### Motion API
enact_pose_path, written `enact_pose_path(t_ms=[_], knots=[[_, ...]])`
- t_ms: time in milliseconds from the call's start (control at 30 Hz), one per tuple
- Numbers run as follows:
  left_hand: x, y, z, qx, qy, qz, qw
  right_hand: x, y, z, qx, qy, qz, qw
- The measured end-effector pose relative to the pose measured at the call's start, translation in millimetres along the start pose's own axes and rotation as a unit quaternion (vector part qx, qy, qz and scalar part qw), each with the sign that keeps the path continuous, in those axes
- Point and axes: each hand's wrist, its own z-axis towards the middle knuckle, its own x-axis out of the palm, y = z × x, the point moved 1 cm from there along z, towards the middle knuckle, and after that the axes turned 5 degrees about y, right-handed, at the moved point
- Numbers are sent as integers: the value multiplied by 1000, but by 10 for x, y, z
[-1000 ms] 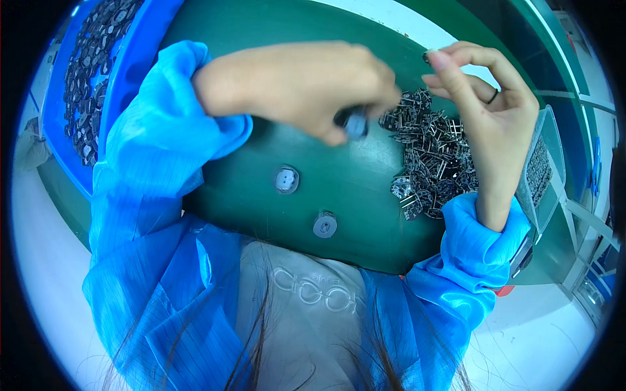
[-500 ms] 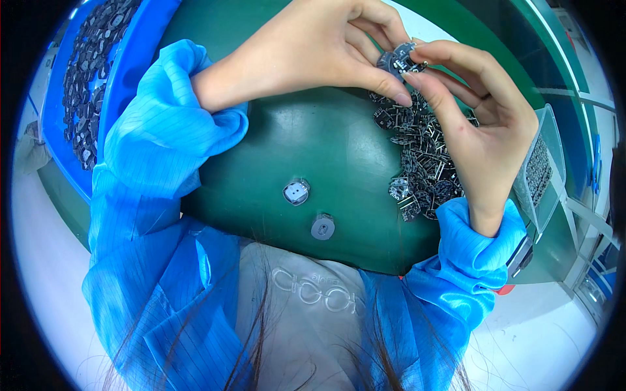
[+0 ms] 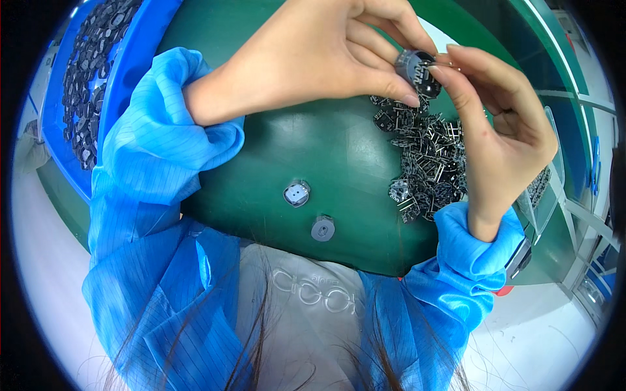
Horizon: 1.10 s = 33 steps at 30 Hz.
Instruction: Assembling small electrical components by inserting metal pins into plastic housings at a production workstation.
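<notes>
My left hand (image 3: 358, 62) pinches a round dark grey plastic housing (image 3: 409, 67) between thumb and fingers, its hollow side turned toward the right. Inside its rim some pale metal bits show. At that opening, my right hand (image 3: 499, 117) closes thumb and forefinger on a small part with thin metal pins (image 3: 450, 65); most of it is hidden by the fingertips. Below both hands lies a pile of small black circuit boards with pins (image 3: 427, 153). Nearer to me on the green table (image 3: 261, 156) are a housing with a pale inside (image 3: 297, 193) and a grey round housing (image 3: 323, 228).
A blue bin (image 3: 117, 72) full of dark round housings stands at the left. To the right, partly behind my right hand, is a clear tray (image 3: 544, 195) with small dark parts. A white surface (image 3: 433, 32) shows beyond my hands.
My right hand has moved a little right and down, drawing its fingertips away from the left ones. The housing has turned, so its hollow side now shows. The two housings on the table stay put.
</notes>
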Motion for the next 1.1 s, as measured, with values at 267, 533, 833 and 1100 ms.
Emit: enact_pose_path(t_ms=[267, 533, 833, 1100], knots=[[-56, 236, -39, 108, 33, 26, 993, 82, 28, -47, -69, -20, -162, 984], [-70, 123, -62, 132, 30, 136, 981, 145, 92, -108, -162, 31, -303, 939], [-92, 107, 2, 389, -33, 302, 870, 59, -23, -59, 225, 199, 215, 929], [8, -140, -44, 369, -10, 400, 839, 12, -73, -18, 196, 213, 117, 950]])
